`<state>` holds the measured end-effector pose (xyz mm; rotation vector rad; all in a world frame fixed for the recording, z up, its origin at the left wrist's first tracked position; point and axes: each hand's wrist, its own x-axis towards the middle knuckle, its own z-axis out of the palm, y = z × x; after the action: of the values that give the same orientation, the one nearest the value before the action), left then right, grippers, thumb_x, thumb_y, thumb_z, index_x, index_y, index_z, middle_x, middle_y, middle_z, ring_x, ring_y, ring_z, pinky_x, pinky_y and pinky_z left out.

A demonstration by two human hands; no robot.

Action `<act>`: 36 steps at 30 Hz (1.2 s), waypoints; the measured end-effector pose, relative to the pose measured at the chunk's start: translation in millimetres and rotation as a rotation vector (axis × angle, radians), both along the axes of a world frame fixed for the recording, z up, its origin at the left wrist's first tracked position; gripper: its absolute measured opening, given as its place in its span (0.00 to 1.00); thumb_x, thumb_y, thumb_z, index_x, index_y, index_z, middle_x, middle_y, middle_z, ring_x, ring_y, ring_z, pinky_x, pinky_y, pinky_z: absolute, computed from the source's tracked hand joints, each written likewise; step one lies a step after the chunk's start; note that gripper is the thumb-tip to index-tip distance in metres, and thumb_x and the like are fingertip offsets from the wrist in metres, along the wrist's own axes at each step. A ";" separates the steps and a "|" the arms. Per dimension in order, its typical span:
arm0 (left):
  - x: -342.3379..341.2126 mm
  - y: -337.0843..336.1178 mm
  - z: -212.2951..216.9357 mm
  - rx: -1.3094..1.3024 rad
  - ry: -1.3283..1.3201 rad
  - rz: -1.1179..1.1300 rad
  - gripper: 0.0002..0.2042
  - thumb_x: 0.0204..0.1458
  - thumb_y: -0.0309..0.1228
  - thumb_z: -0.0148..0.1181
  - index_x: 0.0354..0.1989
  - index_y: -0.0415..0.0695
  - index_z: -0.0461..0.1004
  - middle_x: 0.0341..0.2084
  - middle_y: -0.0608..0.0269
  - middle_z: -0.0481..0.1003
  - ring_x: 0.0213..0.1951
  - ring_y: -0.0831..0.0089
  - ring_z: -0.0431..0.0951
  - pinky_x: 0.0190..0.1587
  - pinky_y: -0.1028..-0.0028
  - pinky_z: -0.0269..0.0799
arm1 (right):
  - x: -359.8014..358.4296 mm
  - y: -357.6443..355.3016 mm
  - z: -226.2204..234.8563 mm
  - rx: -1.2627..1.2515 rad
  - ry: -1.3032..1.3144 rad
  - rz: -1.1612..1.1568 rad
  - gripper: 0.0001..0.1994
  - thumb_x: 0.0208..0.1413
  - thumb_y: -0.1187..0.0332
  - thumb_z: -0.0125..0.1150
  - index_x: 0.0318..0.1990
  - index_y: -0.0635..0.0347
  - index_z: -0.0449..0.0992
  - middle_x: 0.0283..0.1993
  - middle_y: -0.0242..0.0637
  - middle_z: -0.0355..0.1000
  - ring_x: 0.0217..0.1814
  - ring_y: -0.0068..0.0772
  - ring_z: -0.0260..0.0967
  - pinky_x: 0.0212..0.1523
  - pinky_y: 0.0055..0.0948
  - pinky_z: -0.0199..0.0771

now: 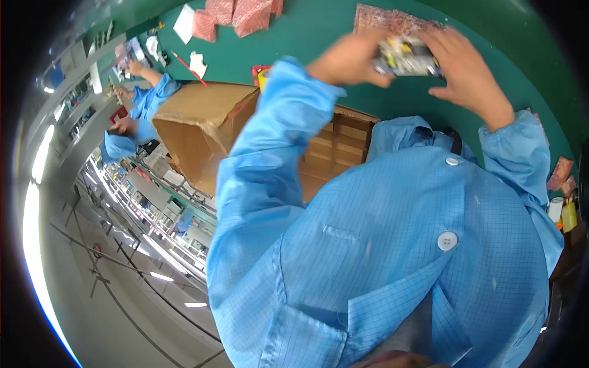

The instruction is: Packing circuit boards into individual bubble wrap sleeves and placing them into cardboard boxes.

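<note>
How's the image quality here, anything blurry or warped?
In the head view, the left hand, the right hand and the small circuit board they hold are motion-blurred; the fisheye bends the cardboard box and shelving toward a dark rim; ceiling lights glare white at the left edge.

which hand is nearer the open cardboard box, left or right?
Left. The left hand grips the left end of the small circuit board, just above the cardboard box. The right hand holds the board's right end, farther from the box.
</note>
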<state>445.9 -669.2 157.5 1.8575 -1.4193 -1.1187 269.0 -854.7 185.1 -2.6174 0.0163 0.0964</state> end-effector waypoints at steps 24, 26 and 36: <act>140.3 52.3 -52.5 -0.270 -0.743 1.029 0.44 0.29 0.51 0.72 0.55 0.40 0.63 0.56 0.38 0.56 0.59 0.44 0.53 0.60 0.51 0.52 | -174.5 29.6 -75.7 0.016 0.231 -0.554 0.44 0.32 0.70 0.73 0.62 0.56 0.57 0.61 0.44 0.54 0.63 0.51 0.52 0.60 0.43 0.55; 169.1 54.6 -20.9 -0.197 -0.700 1.129 0.47 0.27 0.55 0.72 0.57 0.42 0.63 0.58 0.38 0.54 0.62 0.44 0.50 0.62 0.52 0.50 | -172.4 29.8 -83.1 0.054 0.253 -0.555 0.43 0.32 0.69 0.73 0.62 0.56 0.58 0.61 0.43 0.54 0.63 0.50 0.51 0.60 0.43 0.53; 229.8 97.5 -113.4 0.549 -0.741 0.883 0.61 0.25 0.70 0.64 0.68 0.52 0.44 0.66 0.42 0.42 0.65 0.33 0.41 0.63 0.42 0.41 | -145.4 3.3 -83.6 0.152 0.331 -0.585 0.37 0.38 0.68 0.70 0.60 0.57 0.60 0.59 0.45 0.55 0.62 0.50 0.51 0.61 0.43 0.51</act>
<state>675.8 -571.7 44.1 3.0346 -0.3906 -0.3641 123.6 -851.5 101.5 -2.3132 0.8444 0.3053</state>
